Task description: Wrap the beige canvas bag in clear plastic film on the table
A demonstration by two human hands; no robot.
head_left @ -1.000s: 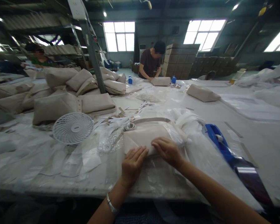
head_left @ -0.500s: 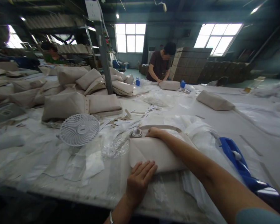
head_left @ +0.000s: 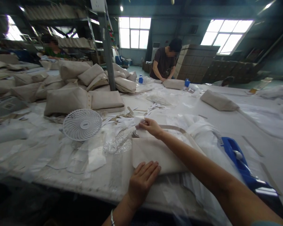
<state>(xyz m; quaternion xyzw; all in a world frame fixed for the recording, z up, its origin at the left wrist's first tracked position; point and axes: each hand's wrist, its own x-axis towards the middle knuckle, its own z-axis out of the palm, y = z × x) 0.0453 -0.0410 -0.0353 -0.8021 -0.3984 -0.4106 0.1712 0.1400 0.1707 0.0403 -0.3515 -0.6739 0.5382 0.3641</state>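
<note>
A cream bag lies flat on the white table before me. My left hand rests on its front edge, fingers stretched out flat. Beyond the bag's back edge, my right hand pinches a small white piece, perhaps paper, between thumb and fingers. Under that piece a rolled strap is partly hidden at the bag's left back corner. A beige strap curves behind the bag. Crumpled clear plastic lies to the left.
A white fan stands left, near a heap of beige bags and a metal post. At right are a blue tape dispenser and clear plastic bags. Across the table a person handles another bag.
My right hand has lifted slightly off the bag's back edge, and a white piece now shows in its fingers. The left hand stays on the bag. The view has shifted slightly.
</note>
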